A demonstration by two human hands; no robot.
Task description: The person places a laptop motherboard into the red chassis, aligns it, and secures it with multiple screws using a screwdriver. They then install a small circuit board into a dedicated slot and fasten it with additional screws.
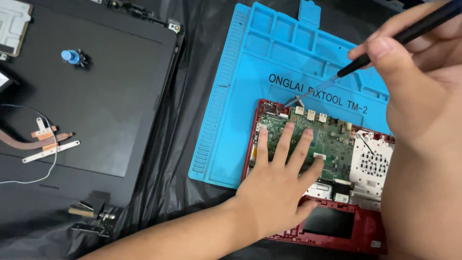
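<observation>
Blue mat (250, 53) bears circuit board (332, 139) beneath left fingers (284, 139).

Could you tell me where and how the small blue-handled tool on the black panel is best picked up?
Probably pinch the blue-handled tool by its round blue knob, coming straight down from above: it stands clear on the flat black panel with nothing crowding it.

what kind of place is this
Probably an electronics repair bench: a blue silicone work mat, an opened red laptop shell with its green circuit board bared, and a detached dark laptop panel alongside.
</observation>
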